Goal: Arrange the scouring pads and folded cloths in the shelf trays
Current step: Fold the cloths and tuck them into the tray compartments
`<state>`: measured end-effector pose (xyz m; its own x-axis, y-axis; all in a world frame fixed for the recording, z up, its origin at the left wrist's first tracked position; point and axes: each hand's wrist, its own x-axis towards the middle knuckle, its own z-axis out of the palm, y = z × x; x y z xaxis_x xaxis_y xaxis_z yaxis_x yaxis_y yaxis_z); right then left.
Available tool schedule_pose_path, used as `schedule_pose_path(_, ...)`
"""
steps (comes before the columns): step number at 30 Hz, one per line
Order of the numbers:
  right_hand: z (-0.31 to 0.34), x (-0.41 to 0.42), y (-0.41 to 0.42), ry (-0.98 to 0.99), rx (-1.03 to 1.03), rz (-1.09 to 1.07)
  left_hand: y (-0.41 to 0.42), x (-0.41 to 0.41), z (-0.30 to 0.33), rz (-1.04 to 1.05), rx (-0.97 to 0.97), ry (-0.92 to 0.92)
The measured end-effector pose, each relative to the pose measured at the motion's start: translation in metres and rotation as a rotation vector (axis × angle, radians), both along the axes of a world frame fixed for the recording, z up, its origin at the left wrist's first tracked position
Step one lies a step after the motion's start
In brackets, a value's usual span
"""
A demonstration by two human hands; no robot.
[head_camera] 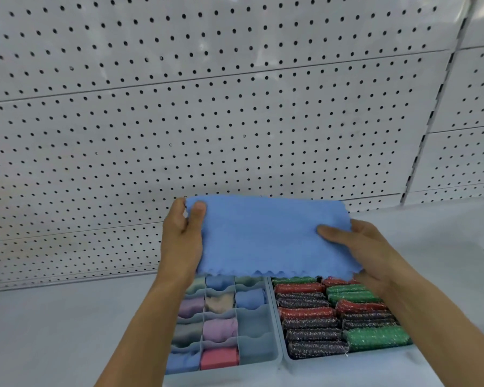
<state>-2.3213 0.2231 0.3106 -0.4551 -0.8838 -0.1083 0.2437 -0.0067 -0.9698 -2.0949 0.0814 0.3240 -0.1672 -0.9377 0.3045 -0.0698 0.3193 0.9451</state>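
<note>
Two hands hold one blue cloth (266, 236) in the air above the trays. Left hand (182, 236): thumb lies on top of the cloth's left edge, fingers curled behind it, pinching. Right hand (363, 252): thumb presses the top face near the right edge, the other fingers hidden underneath; grip reads as a clamp on the cloth.

Cloth is spread flat and only partly folded, too wide for any one compartment as it stands. Plain fleecy blue, scalloped hem along the near edge, no visible creases.

Below it, on the white shelf (67, 331): divided tray (271, 356) at left, most cells filled with folded cloths (220, 329) in pink, lilac, beige, blue; the right-hand column has bare cells towards the near end. Pad tray (284, 347) at right, touching it, packed with scouring pads (313, 335) in red, green, dark glitter.

Risks, as judged:
- Soft fabric slumps if either pinch loosens; the fold goes uneven.
- A bulky fold would not seat in a cell and could drag neighbouring cloths out of shape.
- The hanging hem could snag on the rough pads.
</note>
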Motion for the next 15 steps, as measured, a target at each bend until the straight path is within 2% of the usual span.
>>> schedule_pose_path(3,0.007,-0.006,-0.001,0.070,-0.103,-0.020,0.003,0.005,0.005,-0.113,0.133,0.133)
schedule_pose_path(7,0.020,-0.017,0.003,0.111,-0.196,-0.006,-0.003,0.021,0.005,-0.374,0.349,0.186)
schedule_pose_path(11,0.033,-0.030,0.010,0.170,-0.264,0.083,-0.007,0.031,0.008,-0.441,0.278,0.133)
schedule_pose_path(15,0.043,-0.032,0.013,0.249,-0.329,0.084,-0.007,0.030,0.011,-0.370,0.106,0.208)
